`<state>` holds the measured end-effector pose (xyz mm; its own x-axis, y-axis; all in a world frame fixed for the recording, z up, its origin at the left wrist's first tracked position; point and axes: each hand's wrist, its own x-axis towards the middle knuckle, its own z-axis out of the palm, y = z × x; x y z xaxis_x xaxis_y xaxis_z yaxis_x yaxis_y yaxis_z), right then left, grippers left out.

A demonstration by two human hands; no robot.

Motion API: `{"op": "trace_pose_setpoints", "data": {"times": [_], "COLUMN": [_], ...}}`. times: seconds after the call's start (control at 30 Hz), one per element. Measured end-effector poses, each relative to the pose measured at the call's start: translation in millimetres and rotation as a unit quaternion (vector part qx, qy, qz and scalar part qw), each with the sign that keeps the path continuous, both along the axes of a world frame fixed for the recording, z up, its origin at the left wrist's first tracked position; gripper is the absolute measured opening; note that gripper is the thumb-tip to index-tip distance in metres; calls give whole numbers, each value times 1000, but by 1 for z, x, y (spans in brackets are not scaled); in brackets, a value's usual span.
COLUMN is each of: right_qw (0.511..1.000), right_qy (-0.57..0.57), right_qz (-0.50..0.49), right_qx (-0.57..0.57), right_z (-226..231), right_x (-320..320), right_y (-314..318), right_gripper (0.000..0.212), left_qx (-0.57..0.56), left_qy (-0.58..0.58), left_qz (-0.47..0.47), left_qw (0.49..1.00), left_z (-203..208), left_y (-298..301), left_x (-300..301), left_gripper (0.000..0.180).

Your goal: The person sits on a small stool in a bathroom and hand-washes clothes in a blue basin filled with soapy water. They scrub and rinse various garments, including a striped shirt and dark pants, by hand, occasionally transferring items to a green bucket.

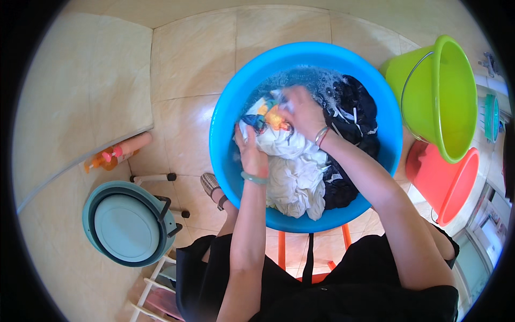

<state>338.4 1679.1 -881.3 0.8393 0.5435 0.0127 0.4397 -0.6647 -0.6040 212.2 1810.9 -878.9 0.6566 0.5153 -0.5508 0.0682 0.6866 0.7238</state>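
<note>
A round blue basin holds soapy water and wet laundry. Inside it, on the left, lies a bunched white garment with a colourful orange, yellow and blue print. My left hand is closed on the garment's left edge beside the print. Over the upper right of the print, my right hand is bent onto the same garment, fingers curled against it and partly blurred by motion. Black clothes with thin white strips fill the basin's right side, partly beneath my right forearm.
A lime-green bucket and a coral-red bucket stand at the right. To the left are a folded grey-green tub, pump bottles by the wall, and a white rack. Orange stool legs show below the basin.
</note>
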Motion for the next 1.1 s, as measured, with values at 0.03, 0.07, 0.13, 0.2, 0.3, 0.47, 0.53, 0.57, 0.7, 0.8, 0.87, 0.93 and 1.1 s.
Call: {"op": "trace_pose_setpoints", "data": {"times": [0.03,0.07,0.13,0.2,0.3,0.47,0.53,0.57,0.7,0.8,0.87,0.93,1.1], "right_qw": [996,984,978,982,995,976,964,962,978,978,984,976,999], "right_qy": [-37,-74,-12,34,45,68,33,33,9,-59,-54,-11,43], "right_qz": [77,153,143,70,-76,170,207,221,135,67,39,-1,-2], "right_qx": [-29,-57,-153,-174,-52,121,164,159,159,187,167,219,17], "right_z": [-2,-4,-26,-36,-27,77,115,125,143,143,145,139,82], "right_x": [-6,-10,2,7,1,-66,-84,-86,-86,-82,-77,-73,-26], "right_y": [0,2,-4,-2,10,-2,-7,-8,0,5,4,9,-35], "right_gripper": [26,28,28,25,25,17,19,23,27,26,24,20,27], "left_qx": [155,63,-61,-168,-241,-353,-281,-274,-263,-249,-248,-247,-174], "left_qy": [86,81,106,80,-23,-105,-107,-78,-30,10,20,35,142], "left_qz": [-39,1,37,22,-43,-102,-60,-58,-29,17,32,48,67], "left_qw": [983,995,992,982,969,924,952,957,964,968,968,967,972], "left_z": [-10,-22,-28,-32,-31,23,33,44,82,116,119,123,101], "left_y": [-3,-2,-12,-14,-8,-6,-20,-25,-47,-64,-68,-69,-78], "left_x": [-4,-6,7,14,22,29,37,33,31,31,30,23,6], "left_gripper": [46,44,36,37,50,55,54,52,45,35,30,25,21]}}
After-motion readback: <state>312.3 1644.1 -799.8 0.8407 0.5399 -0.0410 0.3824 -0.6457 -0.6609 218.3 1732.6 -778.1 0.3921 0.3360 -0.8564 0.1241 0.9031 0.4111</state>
